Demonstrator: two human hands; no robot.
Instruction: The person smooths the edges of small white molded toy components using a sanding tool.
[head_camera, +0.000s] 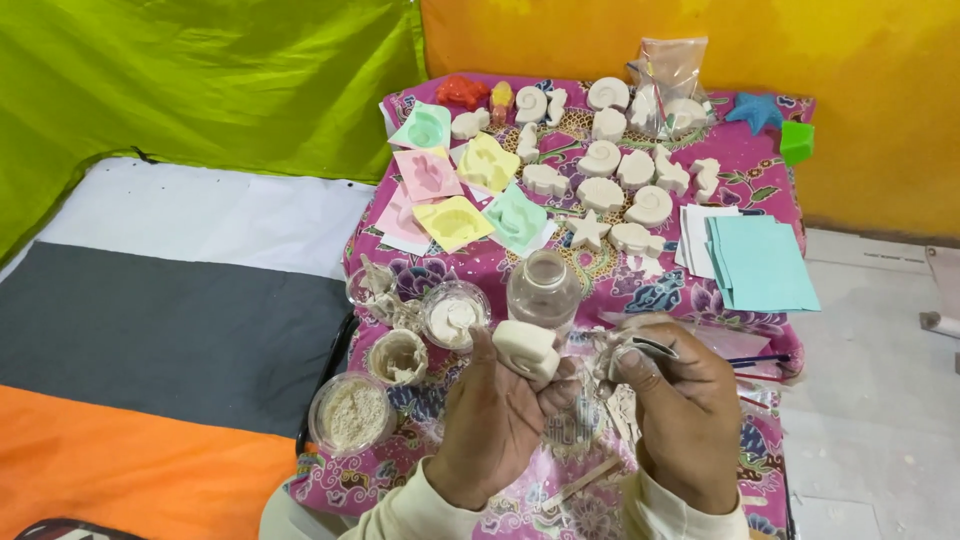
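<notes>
Lower centre: left hand (492, 420) clamped on white plaster shell (526, 350), raised toward the camera for working | right hand (680, 400) pinches small metal tool (650, 347) just beside it | clear bottle (543, 288) behind.

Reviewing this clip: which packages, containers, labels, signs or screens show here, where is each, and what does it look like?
Clear plastic bag: back of the table, upright, pinkish powder in its top, white casts below.
Clear plastic bottle: table centre, just beyond the hands, round.
Round clear tubs: left of the left hand, holding pale powder or paste.
Stack of paper sheets: right side, teal and white.
No labels, signs or screens show.
</notes>
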